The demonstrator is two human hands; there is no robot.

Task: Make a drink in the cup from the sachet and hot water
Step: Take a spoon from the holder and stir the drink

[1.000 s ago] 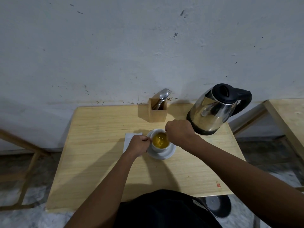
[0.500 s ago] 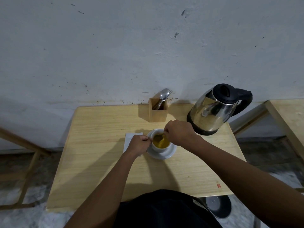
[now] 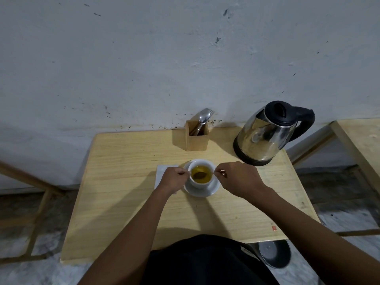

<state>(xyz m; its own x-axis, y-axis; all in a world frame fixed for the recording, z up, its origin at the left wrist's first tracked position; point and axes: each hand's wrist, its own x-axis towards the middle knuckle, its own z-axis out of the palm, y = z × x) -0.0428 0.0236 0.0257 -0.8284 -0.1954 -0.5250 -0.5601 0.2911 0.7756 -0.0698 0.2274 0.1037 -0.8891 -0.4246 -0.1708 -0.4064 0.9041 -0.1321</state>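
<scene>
The left hand (image 3: 174, 178) is curled against the cup (image 3: 202, 173) (amber drink inside); the right hand (image 3: 238, 178) pinches what looks like a spoon (image 3: 200, 175).

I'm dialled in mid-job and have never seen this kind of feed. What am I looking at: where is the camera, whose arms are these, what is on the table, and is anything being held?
There is no machine here. The single view comes from a wide-angle camera worn on a person's head, looking forward and down, so the two bare arms are the wearer's own.

On the wooden table a white cup of yellow-brown liquid stands on a white saucer. The left hand is closed at the cup's left side, seemingly steadying it. The right hand pinches the handle of a spoon whose bowl is in the drink.

A white napkin lies partly under the left hand. Further back are a wooden cutlery holder with utensils in it and a steel electric kettle with a black lid and handle. I cannot see a sachet.
</scene>
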